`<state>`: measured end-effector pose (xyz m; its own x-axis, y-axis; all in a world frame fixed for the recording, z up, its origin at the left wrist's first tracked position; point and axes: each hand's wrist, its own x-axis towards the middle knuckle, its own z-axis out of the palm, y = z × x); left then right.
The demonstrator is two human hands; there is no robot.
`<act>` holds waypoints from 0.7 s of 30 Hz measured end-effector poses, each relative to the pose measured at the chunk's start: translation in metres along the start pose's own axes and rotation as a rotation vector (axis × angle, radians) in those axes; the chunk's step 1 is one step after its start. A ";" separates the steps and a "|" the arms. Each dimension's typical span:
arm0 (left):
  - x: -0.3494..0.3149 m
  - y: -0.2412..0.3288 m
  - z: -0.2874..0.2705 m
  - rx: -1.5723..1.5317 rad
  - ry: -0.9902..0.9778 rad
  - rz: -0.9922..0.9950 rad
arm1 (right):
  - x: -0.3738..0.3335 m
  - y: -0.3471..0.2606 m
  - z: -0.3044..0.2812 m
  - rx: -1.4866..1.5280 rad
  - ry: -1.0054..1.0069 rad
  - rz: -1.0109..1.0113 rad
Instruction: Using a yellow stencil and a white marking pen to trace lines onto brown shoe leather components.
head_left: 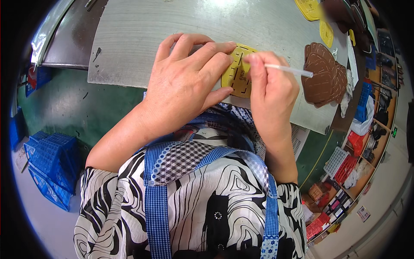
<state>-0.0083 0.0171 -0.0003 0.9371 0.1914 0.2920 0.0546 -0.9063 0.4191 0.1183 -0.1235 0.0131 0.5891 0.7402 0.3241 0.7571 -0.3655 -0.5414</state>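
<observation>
A yellow template (239,86) with rounded ends and rows of slots lies near the table's front edge. My left hand (185,71) rests over its left side, fingers stretched out and thumb spread, fingertips pressing on its edge. In my right hand (274,84) a thin whitish, see-through pen (290,70) is pinched, its back end pointing right. The pen's tip is at the template's upper part, partly covered by my fingers. Whatever lies under the template is hidden. Right of my right hand sits a fanned pile of brown leather-like pieces (324,77) with pale lines.
The grey tabletop (133,39) spreads ahead. More yellow templates (326,33) and dark brown pieces (345,15) lie at the far right. Blue plastic crates (54,164) stand on the floor at left. Shelves with baskets (345,168) run along the right.
</observation>
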 end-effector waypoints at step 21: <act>-0.001 0.001 0.000 0.061 0.004 0.020 | -0.022 0.000 -0.016 0.032 -0.041 0.091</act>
<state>-0.0092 0.0156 0.0002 0.9369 0.1748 0.3028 0.0572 -0.9310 0.3605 0.1094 -0.1491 0.0185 0.6425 0.7274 0.2411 0.6914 -0.4146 -0.5917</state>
